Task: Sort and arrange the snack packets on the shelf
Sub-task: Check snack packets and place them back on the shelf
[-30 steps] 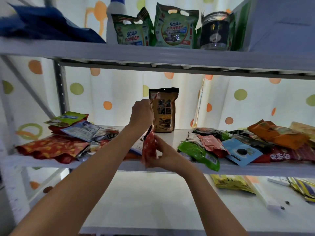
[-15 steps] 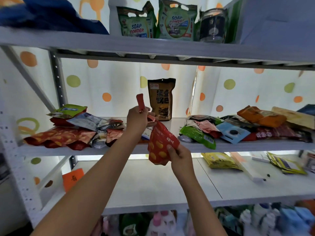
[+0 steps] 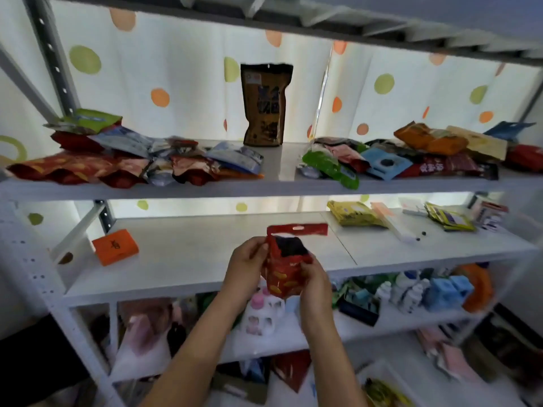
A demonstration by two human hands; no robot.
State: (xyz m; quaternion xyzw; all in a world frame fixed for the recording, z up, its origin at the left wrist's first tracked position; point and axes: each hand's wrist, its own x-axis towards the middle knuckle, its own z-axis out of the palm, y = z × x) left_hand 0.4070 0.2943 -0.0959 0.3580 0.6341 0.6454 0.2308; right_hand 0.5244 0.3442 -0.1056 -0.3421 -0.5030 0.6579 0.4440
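Holding a red snack packet (image 3: 286,267) upright, both hands: left hand (image 3: 246,267) fingers pinching its upper edge, right hand (image 3: 313,279) fingers curling round its lower side. Hanging in front of the white shelf (image 3: 188,259).

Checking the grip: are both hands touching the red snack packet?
Touching. The head view shows the left hand pinching the red snack packet at its left edge and the right hand gripping its right side.

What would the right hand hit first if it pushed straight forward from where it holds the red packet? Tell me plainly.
Probably nothing at first: the right hand, gripping the red packet, would pass over the bare white shelf board toward the dotted curtain behind. Depth is unclear from this one view.
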